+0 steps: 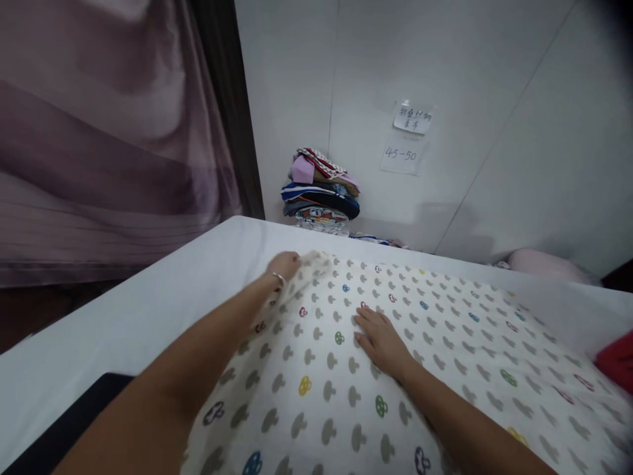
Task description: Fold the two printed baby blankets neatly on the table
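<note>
A white cloth point(329, 359) printed with grey and coloured mushrooms is spread over the white table, reaching from the near edge toward the far side. At its far left corner my left hand point(285, 265), with a bracelet at the wrist, is closed on the edge of the cloth, which is lifted and wrinkled there. My right hand point(380, 338) lies flat on the middle of the cloth, palm down, fingers stretched out and holding nothing.
Behind the table stands a stack of folded clothes point(321, 191) against the wall. Paper signs point(412, 119) hang above. Pinkish curtains point(109, 145) are at left. A red item point(617, 359) lies at the right edge, a dark item point(74, 415) at the lower left.
</note>
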Motion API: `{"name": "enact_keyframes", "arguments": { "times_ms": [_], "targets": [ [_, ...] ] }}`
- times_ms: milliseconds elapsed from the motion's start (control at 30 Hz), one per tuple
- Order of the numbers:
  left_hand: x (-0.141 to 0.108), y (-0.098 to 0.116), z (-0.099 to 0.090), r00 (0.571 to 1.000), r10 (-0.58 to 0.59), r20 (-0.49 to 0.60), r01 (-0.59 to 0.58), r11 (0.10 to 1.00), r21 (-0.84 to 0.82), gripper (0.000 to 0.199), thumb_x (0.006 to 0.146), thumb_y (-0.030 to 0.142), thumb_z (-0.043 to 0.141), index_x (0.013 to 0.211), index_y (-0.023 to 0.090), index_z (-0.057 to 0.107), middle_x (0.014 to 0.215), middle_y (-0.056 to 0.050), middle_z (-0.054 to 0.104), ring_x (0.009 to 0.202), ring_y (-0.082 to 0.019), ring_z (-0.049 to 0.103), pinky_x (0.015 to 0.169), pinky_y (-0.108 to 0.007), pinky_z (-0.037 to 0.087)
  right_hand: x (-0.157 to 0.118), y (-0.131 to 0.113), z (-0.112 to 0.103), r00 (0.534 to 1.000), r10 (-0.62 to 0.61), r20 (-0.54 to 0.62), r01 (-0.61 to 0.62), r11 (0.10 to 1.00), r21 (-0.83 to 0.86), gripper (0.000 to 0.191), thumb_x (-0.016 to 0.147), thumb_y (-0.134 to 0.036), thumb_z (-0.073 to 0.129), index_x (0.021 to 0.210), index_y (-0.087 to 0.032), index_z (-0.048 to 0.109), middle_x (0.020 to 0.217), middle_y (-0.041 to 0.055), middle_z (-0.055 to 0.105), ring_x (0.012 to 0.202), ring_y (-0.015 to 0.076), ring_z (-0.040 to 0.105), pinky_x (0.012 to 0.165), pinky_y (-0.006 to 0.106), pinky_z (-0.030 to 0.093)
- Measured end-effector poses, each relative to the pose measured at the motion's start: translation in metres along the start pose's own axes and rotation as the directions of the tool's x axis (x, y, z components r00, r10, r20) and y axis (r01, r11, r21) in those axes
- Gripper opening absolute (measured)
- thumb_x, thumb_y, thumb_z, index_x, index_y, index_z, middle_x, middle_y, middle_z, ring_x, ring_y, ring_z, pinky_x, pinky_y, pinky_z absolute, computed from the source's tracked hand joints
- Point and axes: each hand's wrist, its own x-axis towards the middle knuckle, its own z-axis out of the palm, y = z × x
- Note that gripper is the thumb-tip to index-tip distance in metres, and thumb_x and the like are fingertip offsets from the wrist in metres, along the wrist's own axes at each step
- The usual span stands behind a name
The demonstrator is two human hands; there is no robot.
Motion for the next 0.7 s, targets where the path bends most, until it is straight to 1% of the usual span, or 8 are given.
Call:
{"name": "enact_keyframes", "arguments": {
  "times_ms": [67,133,233,300,400,500,600,700],
  "targets": [
    [0.020,-0.036,-0.029,0.982,-0.180,-0.060,0.180,0.984,0.009,0.034,0.087,0.021,0.036,0.102,0.007,0.063,0.107,-0.015,0.063,0.097,-0.021,0.058,0.081,-0.029,0.043,0.000,0.000,0.000,1.000,0.002,0.003,-0.002,1.000,0.002,0.042,0.093,-0.036,0.034,0.130,-0.024,0.048,0.141,0.0057,0.042,0.133,0.0234,0.032,0.109,0.047,0.023],
    [0.032,-0.069,-0.048,0.931,-0.347,-0.113,0.352,0.936,0.018,0.033,0.084,0.019,0.040,0.104,0.001,0.060,0.110,-0.023,0.060,0.100,-0.028,0.058,0.081,-0.036,0.045,0.000,0.000,0.000,1.000,0.001,0.006,-0.002,1.000,0.003,0.042,0.093,-0.037,0.033,0.131,-0.024,0.048,0.142,0.0048,0.041,0.133,0.0227,0.031,0.110,0.047,0.022],
    [0.039,-0.095,-0.048,0.863,-0.465,-0.198,0.478,0.878,0.021,0.045,0.086,0.028,0.041,0.118,-0.002,0.051,0.118,-0.030,0.052,0.109,-0.037,0.053,0.085,-0.046,0.044,0.000,-0.001,-0.001,1.000,0.009,0.010,-0.009,1.000,-0.002,0.042,0.093,-0.036,0.033,0.130,-0.023,0.048,0.143,0.0045,0.039,0.134,0.0218,0.030,0.111,0.045,0.021],
    [0.038,-0.091,-0.027,0.891,-0.395,-0.224,0.410,0.912,0.021,0.049,0.088,0.035,0.038,0.126,0.006,0.046,0.129,-0.024,0.048,0.117,-0.034,0.047,0.093,-0.045,0.041,0.001,-0.001,0.000,1.000,0.022,0.016,-0.022,1.000,-0.005,0.043,0.093,-0.036,0.033,0.131,-0.022,0.048,0.144,0.0051,0.039,0.134,0.0216,0.030,0.112,0.044,0.021],
    [0.030,-0.060,0.017,0.980,-0.122,-0.159,0.129,0.991,0.035,0.048,0.089,0.037,0.036,0.129,0.013,0.047,0.135,-0.014,0.046,0.124,-0.025,0.042,0.104,-0.036,0.033,0.000,-0.002,0.002,0.999,0.037,0.027,-0.037,0.999,0.009,0.045,0.093,-0.037,0.034,0.132,-0.021,0.047,0.144,0.0060,0.038,0.135,0.0218,0.028,0.112,0.045,0.018],
    [0.012,-0.026,0.055,0.990,0.137,-0.031,-0.134,0.988,0.082,0.051,0.088,0.042,0.038,0.132,0.016,0.045,0.142,-0.011,0.039,0.132,-0.022,0.031,0.110,-0.037,0.023,0.002,0.003,-0.001,0.996,0.055,0.074,-0.061,0.995,0.076,0.046,0.091,-0.042,0.037,0.133,-0.023,0.047,0.144,0.0051,0.038,0.135,0.0228,0.029,0.111,0.047,0.020],
    [-0.005,-0.009,0.076,0.982,0.187,0.042,-0.190,0.977,0.098,0.058,0.088,0.051,0.034,0.137,0.021,0.038,0.149,-0.008,0.027,0.138,-0.024,0.018,0.111,-0.046,0.015,0.015,0.018,-0.016,0.990,0.090,0.109,-0.108,0.979,0.172,0.050,0.091,-0.048,0.035,0.135,-0.026,0.044,0.145,0.0038,0.036,0.134,0.0226,0.032,0.108,0.044,0.028],
    [-0.011,-0.008,0.082,0.985,0.154,0.074,-0.160,0.983,0.094,0.061,0.088,0.053,0.030,0.141,0.023,0.033,0.151,-0.007,0.021,0.140,-0.025,0.012,0.111,-0.049,0.012,0.044,0.046,-0.037,0.984,0.164,0.066,-0.172,0.976,0.132,0.055,0.092,-0.049,0.030,0.141,-0.024,0.035,0.150,0.0042,0.027,0.138,0.0232,0.021,0.110,0.043,0.023]
  ]
}}
